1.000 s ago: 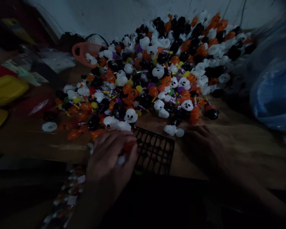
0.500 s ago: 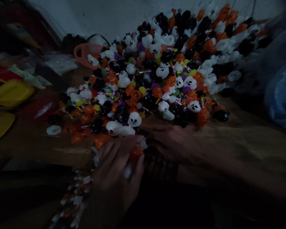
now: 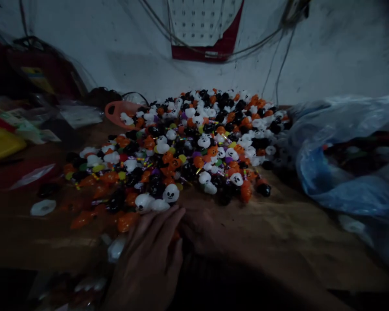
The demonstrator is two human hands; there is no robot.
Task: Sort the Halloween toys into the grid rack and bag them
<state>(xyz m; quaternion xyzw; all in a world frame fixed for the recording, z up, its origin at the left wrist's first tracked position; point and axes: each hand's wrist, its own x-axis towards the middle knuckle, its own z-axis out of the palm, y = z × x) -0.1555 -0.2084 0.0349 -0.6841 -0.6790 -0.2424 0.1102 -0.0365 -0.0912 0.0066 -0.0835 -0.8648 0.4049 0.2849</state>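
My left hand (image 3: pixel 151 248) is at the table's front edge, its fingers curled over a small orange plastic piece (image 3: pixel 175 236), mostly hidden by the hand. Close against its fingertips is my right hand (image 3: pixel 203 230), dark and smeared, so whether its fingers hold anything does not show. Just beyond the left fingers lie a white skull-faced piece (image 3: pixel 171 193) and plain white pieces (image 3: pixel 144 202). Orange pieces (image 3: pixel 127 222) are left of the hand. Behind spreads a large heap of small Halloween figures (image 3: pixel 205 141) in orange, black and white, mixed with patterned sticks.
A clear bluish plastic bag (image 3: pixel 330 190) with pieces inside stands right. An orange basket (image 3: pixel 112 113) sits behind the heap's left side. At far left are a yellow container (image 3: pixel 3 144) and a red item (image 3: pixel 29 176). A calendar (image 3: pixel 207 52) hangs on the wall.
The view has tilted up and shifted right, bringing the calendar and more of the bag into sight. Both hands remain close together; the orange piece is now more covered.
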